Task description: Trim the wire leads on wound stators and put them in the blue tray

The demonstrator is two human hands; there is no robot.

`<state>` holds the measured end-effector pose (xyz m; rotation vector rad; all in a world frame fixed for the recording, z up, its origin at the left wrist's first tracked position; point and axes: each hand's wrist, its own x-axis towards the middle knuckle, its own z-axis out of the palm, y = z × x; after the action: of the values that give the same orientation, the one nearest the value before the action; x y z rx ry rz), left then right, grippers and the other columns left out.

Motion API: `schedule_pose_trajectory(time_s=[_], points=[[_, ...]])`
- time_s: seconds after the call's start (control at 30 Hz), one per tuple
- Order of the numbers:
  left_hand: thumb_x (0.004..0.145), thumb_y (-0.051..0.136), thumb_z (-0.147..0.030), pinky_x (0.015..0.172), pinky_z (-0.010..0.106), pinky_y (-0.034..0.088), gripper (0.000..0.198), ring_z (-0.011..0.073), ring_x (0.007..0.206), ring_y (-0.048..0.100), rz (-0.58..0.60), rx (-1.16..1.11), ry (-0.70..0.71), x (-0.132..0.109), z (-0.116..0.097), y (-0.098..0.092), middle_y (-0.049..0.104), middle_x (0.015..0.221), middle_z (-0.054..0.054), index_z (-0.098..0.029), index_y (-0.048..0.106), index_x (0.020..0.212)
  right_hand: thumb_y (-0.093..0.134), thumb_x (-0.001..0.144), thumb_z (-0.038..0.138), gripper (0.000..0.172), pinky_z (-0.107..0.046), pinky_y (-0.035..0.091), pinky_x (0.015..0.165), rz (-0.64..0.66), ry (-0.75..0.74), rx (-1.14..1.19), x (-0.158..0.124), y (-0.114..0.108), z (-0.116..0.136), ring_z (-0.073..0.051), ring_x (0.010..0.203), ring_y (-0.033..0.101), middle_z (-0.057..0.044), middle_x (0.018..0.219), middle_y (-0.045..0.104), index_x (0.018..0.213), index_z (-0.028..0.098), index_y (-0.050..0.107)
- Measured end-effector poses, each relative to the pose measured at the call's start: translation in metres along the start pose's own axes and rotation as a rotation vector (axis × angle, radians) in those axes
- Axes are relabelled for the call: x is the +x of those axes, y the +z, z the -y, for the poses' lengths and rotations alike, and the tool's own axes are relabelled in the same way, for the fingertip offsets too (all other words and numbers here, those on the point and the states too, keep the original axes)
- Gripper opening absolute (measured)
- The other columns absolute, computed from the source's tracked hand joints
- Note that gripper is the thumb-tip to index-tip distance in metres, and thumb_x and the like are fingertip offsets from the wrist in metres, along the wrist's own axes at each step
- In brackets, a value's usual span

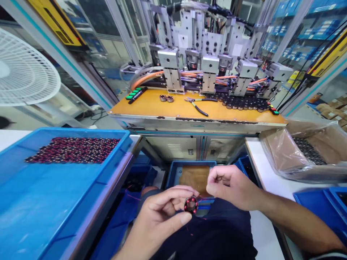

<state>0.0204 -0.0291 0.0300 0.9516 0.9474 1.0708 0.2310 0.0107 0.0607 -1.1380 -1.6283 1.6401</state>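
Note:
My left hand (pixel 165 213) is closed on a small motor stator (pixel 191 205), a dark ring wound with red wire, held by its rim between thumb and fingers. The ring's open face is turned toward me. Thin loose red wire ends hang below and beside it. To the right and slightly higher, apart from the stator, is my right hand (pixel 230 186), its fingers curled and the thumb pressed against them. Whatever its fingertips pinch, if anything, is too small to see.
On the left, a blue tray (pixel 35 202) holds rows of stators. Ahead, a machine's orange bench (pixel 151 108) bears pliers (pixel 199 104), a marker (pixel 137 95) and dark round parts (pixel 241 103). A lined cardboard box (pixel 284 151) stands right. A blue bin (pixel 173 173) sits below. A fan (pixel 27 68) stands left.

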Motion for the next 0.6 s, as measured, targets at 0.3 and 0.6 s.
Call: schedule_pose_trajectory(time_s=[0.3, 0.6], points=[[0.075, 0.083, -0.029, 0.080, 0.028, 0.060, 0.020, 0.0217, 0.087, 0.074, 0.177, 0.087, -0.001, 0.004, 0.002, -0.014, 0.078, 0.103, 0.010, -0.023, 0.083, 0.094, 0.067, 0.083, 0.030, 0.017, -0.018, 0.038, 0.053, 0.201, 0.099, -0.083, -0.002, 0.000, 0.003, -0.007, 0.056, 0.050, 0.004, 0.062, 0.058, 0.077, 0.014, 0.066], [0.071, 0.087, -0.031, 0.071, 0.025, 0.054, 0.022, 0.0147, 0.072, 0.065, 0.334, -0.003, -0.114, 0.005, 0.004, -0.016, 0.076, 0.085, 0.005, -0.022, 0.082, 0.091, 0.083, 0.076, 0.032, 0.025, -0.025, 0.051, 0.077, 0.379, -0.313, -0.316, 0.026, -0.023, 0.026, -0.012, 0.080, 0.058, -0.002, 0.091, 0.064, 0.095, 0.018, 0.074]])
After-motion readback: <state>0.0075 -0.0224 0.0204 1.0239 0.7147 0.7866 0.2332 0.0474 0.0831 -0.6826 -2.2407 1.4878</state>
